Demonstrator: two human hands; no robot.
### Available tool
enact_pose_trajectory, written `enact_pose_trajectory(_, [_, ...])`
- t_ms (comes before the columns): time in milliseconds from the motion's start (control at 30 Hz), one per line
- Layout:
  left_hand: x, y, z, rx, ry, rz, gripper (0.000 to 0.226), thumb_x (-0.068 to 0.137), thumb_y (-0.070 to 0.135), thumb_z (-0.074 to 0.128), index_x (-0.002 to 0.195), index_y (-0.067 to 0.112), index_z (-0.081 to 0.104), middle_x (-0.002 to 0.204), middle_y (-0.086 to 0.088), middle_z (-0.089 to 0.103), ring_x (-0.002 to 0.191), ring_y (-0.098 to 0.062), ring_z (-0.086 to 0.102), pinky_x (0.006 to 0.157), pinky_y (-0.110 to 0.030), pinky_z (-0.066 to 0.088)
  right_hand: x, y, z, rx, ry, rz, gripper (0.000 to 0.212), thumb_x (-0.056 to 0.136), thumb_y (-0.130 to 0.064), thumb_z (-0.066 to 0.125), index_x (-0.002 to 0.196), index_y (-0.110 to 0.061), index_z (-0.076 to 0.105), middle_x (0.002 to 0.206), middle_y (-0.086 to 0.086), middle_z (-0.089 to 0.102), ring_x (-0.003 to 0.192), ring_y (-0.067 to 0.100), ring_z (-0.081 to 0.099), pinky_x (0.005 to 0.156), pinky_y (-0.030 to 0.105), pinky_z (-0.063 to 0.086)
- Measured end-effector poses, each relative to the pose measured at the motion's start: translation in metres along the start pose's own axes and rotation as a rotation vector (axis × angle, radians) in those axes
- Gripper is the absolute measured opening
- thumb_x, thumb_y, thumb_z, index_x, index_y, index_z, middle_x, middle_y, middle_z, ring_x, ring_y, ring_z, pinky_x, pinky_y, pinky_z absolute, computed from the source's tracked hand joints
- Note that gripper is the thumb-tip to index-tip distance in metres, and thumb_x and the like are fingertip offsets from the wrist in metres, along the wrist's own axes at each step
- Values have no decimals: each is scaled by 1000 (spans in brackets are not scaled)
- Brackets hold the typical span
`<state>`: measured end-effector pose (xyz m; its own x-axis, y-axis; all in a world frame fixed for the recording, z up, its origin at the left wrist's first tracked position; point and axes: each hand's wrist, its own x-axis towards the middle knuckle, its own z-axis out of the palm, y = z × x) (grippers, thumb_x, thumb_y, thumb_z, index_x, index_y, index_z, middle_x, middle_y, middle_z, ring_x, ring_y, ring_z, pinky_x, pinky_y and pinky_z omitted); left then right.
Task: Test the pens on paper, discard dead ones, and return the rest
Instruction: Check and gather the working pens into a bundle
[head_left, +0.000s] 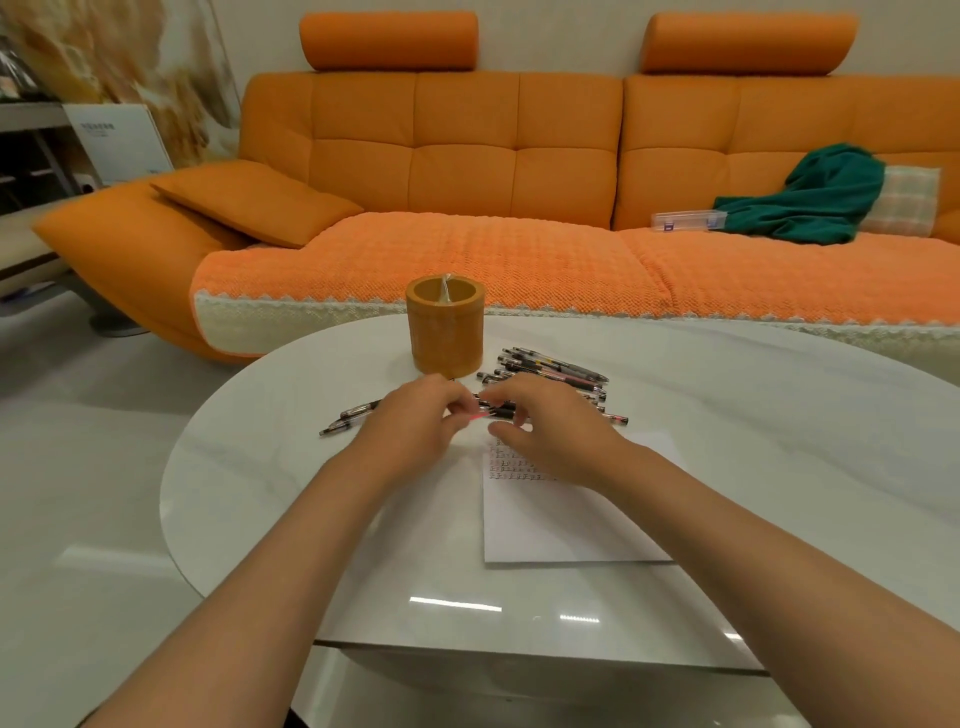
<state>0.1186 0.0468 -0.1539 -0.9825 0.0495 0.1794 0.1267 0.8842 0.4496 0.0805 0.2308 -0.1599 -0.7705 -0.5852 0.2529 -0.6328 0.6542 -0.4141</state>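
Both hands meet above the bench (260, 493), the left hand (415, 418) and right hand (548, 423) each pinching an end of one pen (494, 413) with curled fingers. A heap (558, 370) of pens lies just beyond the right hand, a pair (347, 419) more lies left of the left hand, and the holder (445, 330) stands just beyond it. Paper (561, 525) lies under the right wrist.
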Motion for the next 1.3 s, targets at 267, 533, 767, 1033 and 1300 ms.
enact_pose_trajectory(267, [1, 14, 7, -220, -109, -46, 27, 92, 35, 69, 115, 35, 55, 95, 15, 64, 86, -5, 61, 74, -24, 50, -15, 28, -15, 151, 104, 91, 11, 90, -28, 72, 99, -27, 78, 84, -16, 70, 76, 3, 60, 74, 29, 51])
enact_pose_trajectory(533, [9, 14, 5, -34, -232, -121, 22, 103, 29, 50, 116, 33, 66, 103, 14, 64, 93, -5, 56, 80, -27, 45, -32, 64, -27, 43, 134, 178, 6, 89, -25, 70, 92, -30, 73, 86, -18, 66, 82, 9, 62, 72, 31, 52])
enact_pose_trajectory(767, [12, 33, 20, -153, -140, 32, 15, 100, 26, 58, 107, 30, 70, 91, 21, 60, 84, 0, 55, 66, -15, 38, -36, 55, -27, -112, 107, -57, 17, 92, -26, 62, 109, -25, 67, 99, -11, 69, 92, 10, 59, 87, 31, 44])
enact_pose_trajectory(1033, [15, 44, 31, -302, -205, 33, 18, 101, 34, 54, 94, 31, 69, 84, 12, 68, 78, -10, 62, 72, -33, 51, -39, 58, -30, -158, 2, -35, 19, 98, -30, 57, 114, -27, 67, 105, -8, 63, 94, 14, 60, 75, 32, 49])
enact_pose_trajectory(1300, [16, 47, 39, -319, -223, 43, 3, 95, 32, 66, 94, 32, 69, 81, 11, 72, 74, -3, 65, 66, -23, 51, -51, 59, -30, -157, -35, 20, 19, 96, -37, 56, 114, -32, 57, 101, -17, 58, 88, 6, 53, 73, 28, 45])
